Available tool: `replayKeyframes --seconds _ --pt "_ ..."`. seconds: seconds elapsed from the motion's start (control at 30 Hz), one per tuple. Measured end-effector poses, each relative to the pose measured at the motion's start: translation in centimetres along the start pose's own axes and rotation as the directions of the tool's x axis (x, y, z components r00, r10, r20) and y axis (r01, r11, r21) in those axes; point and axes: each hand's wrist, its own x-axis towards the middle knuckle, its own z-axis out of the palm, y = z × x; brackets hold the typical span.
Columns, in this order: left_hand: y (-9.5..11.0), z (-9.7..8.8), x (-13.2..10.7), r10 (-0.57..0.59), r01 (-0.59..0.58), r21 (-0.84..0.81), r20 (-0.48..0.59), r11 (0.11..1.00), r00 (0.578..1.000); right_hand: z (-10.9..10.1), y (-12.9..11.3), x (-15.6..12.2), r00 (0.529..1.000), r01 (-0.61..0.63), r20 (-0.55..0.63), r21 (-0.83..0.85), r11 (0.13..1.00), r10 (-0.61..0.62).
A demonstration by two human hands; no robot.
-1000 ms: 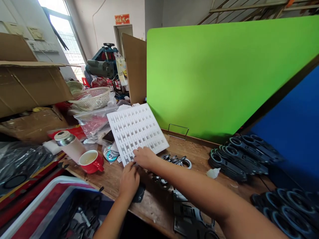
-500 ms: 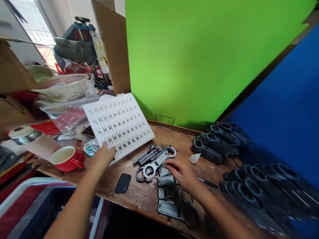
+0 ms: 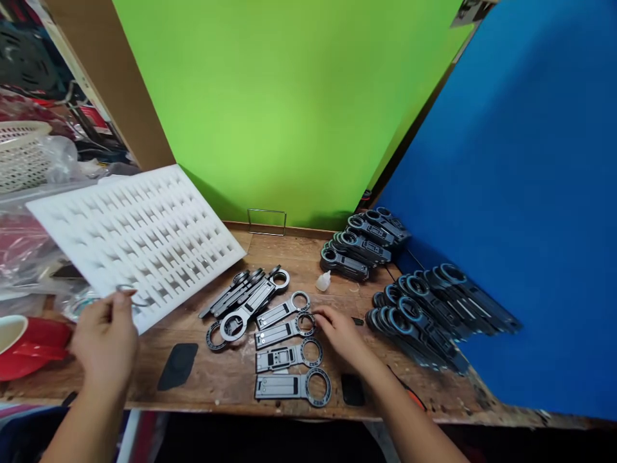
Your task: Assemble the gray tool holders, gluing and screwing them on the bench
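Observation:
My left hand [image 3: 108, 337] pinches a thin dark ring [image 3: 139, 302] in front of the lower edge of a white foam tray [image 3: 159, 235] with rows of slots. My right hand [image 3: 340, 331] has its fingertips closed on the ring end of a flat grey ring-ended bracket [image 3: 279, 333], second from the back in a row on the bench. In front of it lie a bracket with a slotted plate [image 3: 284, 359] and another plain bracket [image 3: 279, 386]. A loose pile of similar brackets [image 3: 250, 299] lies between the tray and the row.
Stacks of dark ring-ended brackets [image 3: 419, 308] stand at the right, with more [image 3: 361, 241] behind. A small white dropper bottle [image 3: 323, 281], a black pad [image 3: 177, 366] and a wire stand [image 3: 267, 222] are on the wooden bench [image 3: 226, 386]. A red mug [image 3: 43, 347] stands at the left edge.
The view has swung right. My left hand has come away from the foam tray's edge with a thin ring in its fingers. My right hand has moved to the ring end of a bracket.

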Motion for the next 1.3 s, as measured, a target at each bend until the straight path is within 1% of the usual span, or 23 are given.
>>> replayKeyframes --seconds 0.07,0.1,0.17,0.23,0.27,0.33,0.4,0.47,0.6,0.73,0.83,0.9,1.0,1.07,1.13,1.2,1.3 --pt "2.6 2.1 -1.7 0.117 -0.113 -0.055 0.073 0.992 0.99 0.6 -0.3 0.6 0.999 0.021 0.043 -0.017 1.0 -0.021" --pt "3.9 3.2 -2.5 0.177 -0.168 -0.089 0.112 0.982 0.978 0.8 -0.3 0.9 0.998 0.027 0.054 -0.026 0.999 -0.026" --pt "6.5 5.5 -3.8 0.306 -0.275 -0.172 0.194 0.946 0.932 1.2 -0.4 1.4 0.996 0.042 0.079 -0.056 0.998 -0.038" --pt "8.5 7.7 -4.5 0.42 -0.355 -0.256 0.276 0.899 0.865 1.3 -0.2 1.8 0.994 0.063 0.1 -0.092 0.994 -0.054" --pt "9.2 8.7 -4.5 0.458 -0.377 -0.287 0.31 0.88 0.833 1.3 -0.2 1.9 0.992 0.076 0.109 -0.111 0.991 -0.063" --pt "9.9 10.5 -4.1 0.5 -0.401 -0.321 0.347 0.858 0.793 1.4 0.0 2.2 0.989 0.103 0.124 -0.144 0.984 -0.085" --pt "10.0 11.9 -3.4 0.508 -0.406 -0.322 0.365 0.855 0.781 1.5 0.1 2.4 0.985 0.127 0.135 -0.172 0.977 -0.105" --pt "9.8 12.9 -2.8 0.504 -0.406 -0.31 0.38 0.86 0.776 1.6 0.3 2.7 0.984 0.143 0.137 -0.199 0.97 -0.117" --pt "9.5 14.1 -2.4 0.517 -0.429 -0.294 0.395 0.854 0.76 2.0 0.4 3.1 0.983 0.159 0.133 -0.245 0.957 -0.129" --pt "9.4 14.5 -2.5 0.526 -0.444 -0.283 0.414 0.85 0.743 2.6 0.5 3.3 0.979 0.179 0.139 -0.262 0.948 -0.147" --pt "9.3 14.7 -2.6 0.516 -0.439 -0.272 0.421 0.856 0.746 2.6 0.8 3.0 0.977 0.195 0.131 -0.259 0.946 -0.166" --pt "9.2 14.8 -2.7 0.512 -0.437 -0.266 0.419 0.859 0.75 2.3 1.2 2.2 0.98 0.191 0.103 -0.258 0.947 -0.169" --pt "9.0 15.1 -2.7 0.508 -0.434 -0.266 0.409 0.861 0.758 1.6 2.1 0.3 0.986 0.168 0.064 -0.27 0.948 -0.156" --pt "9.0 15.4 -2.8 0.507 -0.431 -0.269 0.397 0.861 0.765 1.2 2.7 -1.2 0.982 0.187 0.067 -0.297 0.936 -0.175" --pt "9.0 15.6 -2.8 0.501 -0.426 -0.266 0.387 0.865 0.774 1.1 3.2 -2.3 0.973 0.231 0.081 -0.34 0.912 -0.217" --pt "9.1 15.7 -2.8 0.486 -0.416 -0.254 0.388 0.873 0.783 1.3 3.5 -3.0 0.966 0.258 0.086 -0.383 0.887 -0.244" --pt "9.3 15.8 -2.8 0.464 -0.402 -0.233 0.401 0.886 0.79 1.7 3.6 -3.0 0.971 0.238 0.081 -0.407 0.882 -0.224"
